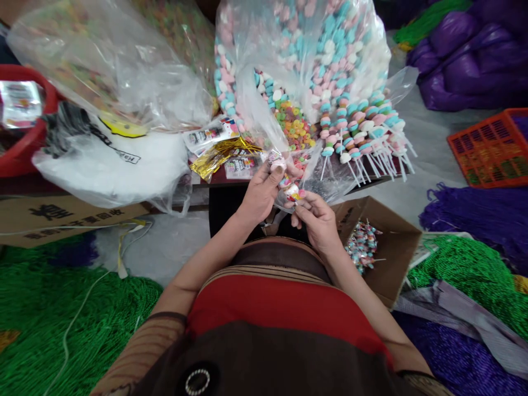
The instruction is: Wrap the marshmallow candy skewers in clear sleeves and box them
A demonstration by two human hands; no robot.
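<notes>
Between my hands is a candy skewer (pixel 291 190) in a clear printed wrapper, held above the table's front edge. My left hand (pixel 264 190) has its fingers and thumb closed on the upper end of the wrapped skewer. My right hand (pixel 315 220) pinches the lower end, near the stick. Just behind lie printed wrappers (pixel 241 166) and a bundle of gold twist ties (pixel 220 154). A clear bag of ring-shaped gummies (pixel 293 124) stands open beyond my hands. Unwrapped candy skewers (pixel 367 129) lie to its right with their white sticks pointing toward me.
Big clear bags of marshmallow candy (pixel 342 44) and gummy rings (pixel 124 60) fill the back of the table. A red basin (pixel 28 148) sits far left. A cardboard box (pixel 396 253) with wrapped skewers stands lower right. An orange crate (pixel 490 146) and green cords (pixel 466 269) are on the right.
</notes>
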